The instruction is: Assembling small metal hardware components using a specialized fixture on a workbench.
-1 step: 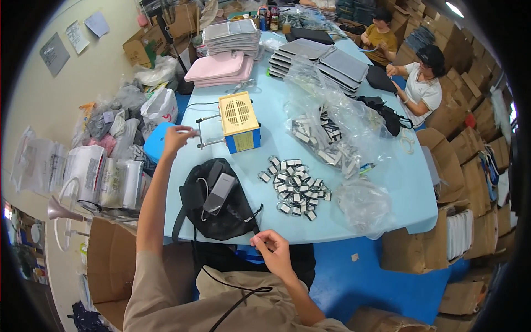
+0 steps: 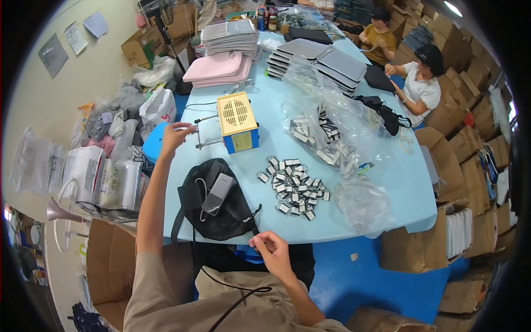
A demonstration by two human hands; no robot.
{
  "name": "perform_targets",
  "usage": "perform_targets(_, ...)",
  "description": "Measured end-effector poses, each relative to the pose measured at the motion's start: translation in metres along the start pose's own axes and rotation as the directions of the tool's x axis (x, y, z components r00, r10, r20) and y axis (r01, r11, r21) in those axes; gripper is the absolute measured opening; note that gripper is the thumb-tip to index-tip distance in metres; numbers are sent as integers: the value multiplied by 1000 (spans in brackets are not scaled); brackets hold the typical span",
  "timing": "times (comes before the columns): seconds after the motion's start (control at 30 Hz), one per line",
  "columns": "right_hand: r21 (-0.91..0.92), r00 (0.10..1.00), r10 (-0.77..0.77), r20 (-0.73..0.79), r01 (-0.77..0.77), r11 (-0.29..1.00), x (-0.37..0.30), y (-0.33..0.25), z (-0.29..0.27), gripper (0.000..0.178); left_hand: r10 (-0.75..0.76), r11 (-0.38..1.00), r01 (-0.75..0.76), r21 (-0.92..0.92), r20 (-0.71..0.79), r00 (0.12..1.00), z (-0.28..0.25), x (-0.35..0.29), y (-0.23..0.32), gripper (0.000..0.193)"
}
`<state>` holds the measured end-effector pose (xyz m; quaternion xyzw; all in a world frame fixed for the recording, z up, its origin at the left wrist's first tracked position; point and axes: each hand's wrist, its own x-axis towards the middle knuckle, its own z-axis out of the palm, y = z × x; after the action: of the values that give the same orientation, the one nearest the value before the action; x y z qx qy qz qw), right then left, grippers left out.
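Observation:
My left hand [image 2: 176,137] is raised beside the two metal rods [image 2: 207,143] of a blue and yellow box-shaped machine [image 2: 238,123] with vent slots. Its thumb and fingers pinch together close to the rod ends; what they hold is too small to name. At the table's near edge, my right hand [image 2: 271,250] is closed in a pinch by the strap end of a black mesh bag [image 2: 235,213]. Whatever is in that pinch I cannot make out. On the bag lies a grey power bank [image 2: 219,191] with a white cable.
Right of the bag lies a pile of small white-and-black pieces with loops [image 2: 293,185]. A clear plastic bag [image 2: 332,138] holds more. Grey and pink sleeves [image 2: 218,66] are stacked farther back. Two people sit at the far right. Cardboard boxes [image 2: 415,246] flank the table.

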<state>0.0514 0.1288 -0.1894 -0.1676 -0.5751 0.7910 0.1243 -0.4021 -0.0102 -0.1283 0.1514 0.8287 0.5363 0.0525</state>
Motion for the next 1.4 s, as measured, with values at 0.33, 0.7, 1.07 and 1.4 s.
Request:
perform_targets(0.33, -85, 995, 12, -100, -21, 996, -15, 10, -20, 18, 128, 903, -50, -427, 155, 980, 8, -138, 116, 29)
perform_targets(0.7, -219, 861, -205, -465, 113, 969, -21, -24, -40, 15, 11, 895, 228, -384, 529, 849, 99, -230, 105, 20)
perform_targets(1.07, -272, 866, -179, -467, 52, 961, -35, 5, -89, 10, 88, 952, 71, -298, 489, 868, 137, -213, 107, 21)
perform_targets(1.4, -651, 889, -345, -301, 72, 756, -49, 24, -80, 16, 82, 984, -50, -170, 186, 979, 73, -146, 89, 26)
